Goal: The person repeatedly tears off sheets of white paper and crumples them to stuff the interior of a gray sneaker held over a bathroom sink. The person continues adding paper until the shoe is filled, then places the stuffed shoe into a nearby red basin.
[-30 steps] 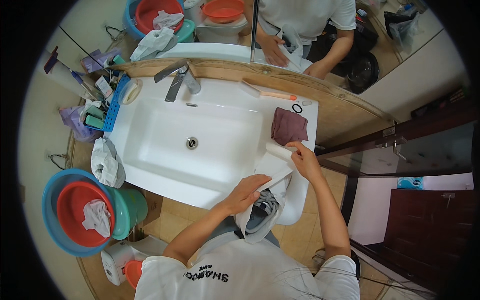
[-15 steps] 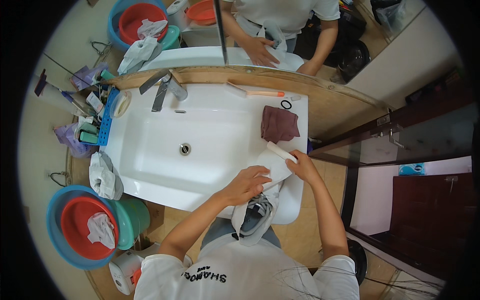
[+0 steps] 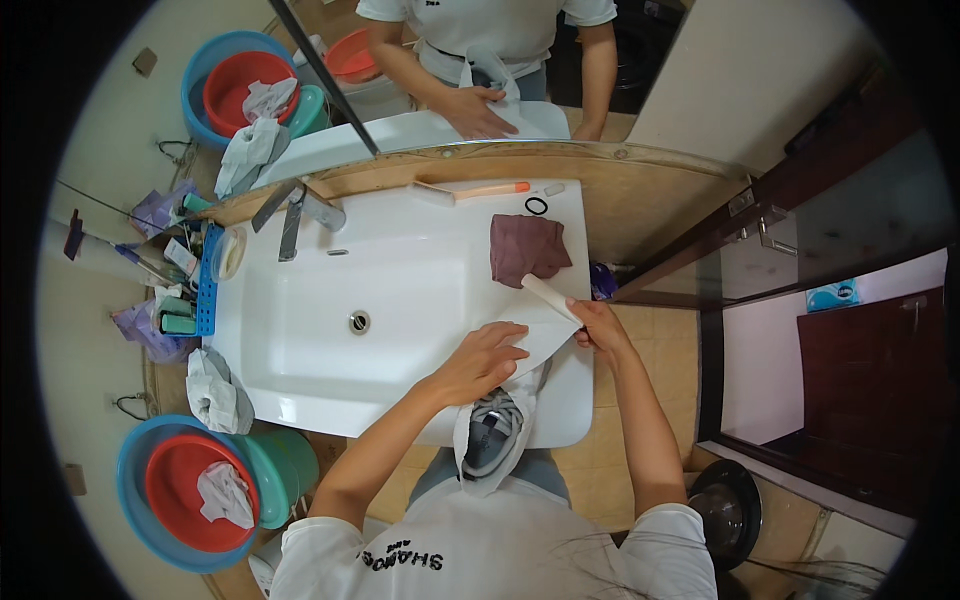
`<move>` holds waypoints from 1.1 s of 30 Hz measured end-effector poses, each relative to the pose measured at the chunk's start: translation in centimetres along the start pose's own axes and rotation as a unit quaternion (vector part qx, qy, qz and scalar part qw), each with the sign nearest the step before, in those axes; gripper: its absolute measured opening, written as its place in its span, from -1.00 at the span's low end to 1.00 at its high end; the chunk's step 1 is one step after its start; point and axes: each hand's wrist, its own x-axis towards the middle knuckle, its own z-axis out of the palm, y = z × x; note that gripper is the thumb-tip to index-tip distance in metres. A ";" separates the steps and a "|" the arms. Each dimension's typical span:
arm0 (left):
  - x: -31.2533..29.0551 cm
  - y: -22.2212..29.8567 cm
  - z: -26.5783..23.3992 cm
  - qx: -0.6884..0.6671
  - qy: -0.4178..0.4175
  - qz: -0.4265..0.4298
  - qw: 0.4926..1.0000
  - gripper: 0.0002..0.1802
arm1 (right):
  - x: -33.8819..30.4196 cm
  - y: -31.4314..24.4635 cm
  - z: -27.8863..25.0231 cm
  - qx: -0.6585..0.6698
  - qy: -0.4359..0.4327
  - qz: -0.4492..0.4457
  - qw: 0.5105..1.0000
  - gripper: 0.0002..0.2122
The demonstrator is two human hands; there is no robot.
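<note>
A grey laced sneaker (image 3: 490,440) rests at the near edge of the sink counter, close to my body. White tissue paper (image 3: 543,345) is wrapped around its sides and covers its front end. My left hand (image 3: 482,358) lies on the paper over the shoe, fingers stretched out. At the paper's far right, my right hand (image 3: 598,328) pinches its edge, next to a rolled or folded strip (image 3: 550,297) of the same white. Just beyond that strip sits a folded maroon cloth (image 3: 528,248).
The white sink (image 3: 360,390) has a chrome faucet (image 3: 300,220). An orange-handled brush (image 3: 480,191) and a black ring (image 3: 536,206) lie at its back. Left are a blue basket (image 3: 208,280), a white-wrapped bundle (image 3: 216,392) and nested basins (image 3: 140,480). A mirror (image 3: 480,120) stands behind.
My right hand has drawn the paper's edge slightly, making the sheet look tauter. My left hand has flattened on it. More of the sneaker shows, and the whole view has shifted.
</note>
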 end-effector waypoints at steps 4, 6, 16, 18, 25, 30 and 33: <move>0.3 -0.1 -0.3 0.011 -0.050 -0.020 0.998 -0.26 | 0.5 0.9 -0.7 0.019 0.010 -0.010 1.000 -0.70; 0.5 0.2 -0.7 0.015 -0.072 -0.027 0.997 -0.28 | 1.1 1.9 -1.2 0.019 -0.004 -0.017 1.000 -0.70; 3.0 1.0 0.3 0.070 -0.135 -0.048 0.987 -0.33 | 2.0 2.8 -0.4 -0.289 0.069 -0.159 0.942 -0.67; 3.0 1.2 0.6 0.110 -0.172 -0.063 0.977 -0.33 | 1.6 2.9 0.4 -0.315 0.109 -0.199 0.921 -0.68; 3.2 1.0 0.5 0.127 -0.203 -0.059 0.969 -0.33 | 0.0 3.2 2.2 -0.434 0.210 -0.308 0.820 -0.78; 3.3 0.7 0.6 0.106 -0.200 -0.061 0.972 -0.34 | 0.3 3.5 2.5 -0.474 0.249 -0.315 0.783 -0.78; 3.5 0.8 0.6 0.098 -0.198 -0.059 0.973 -0.34 | 0.6 4.1 2.3 -0.481 0.273 -0.338 0.761 -0.76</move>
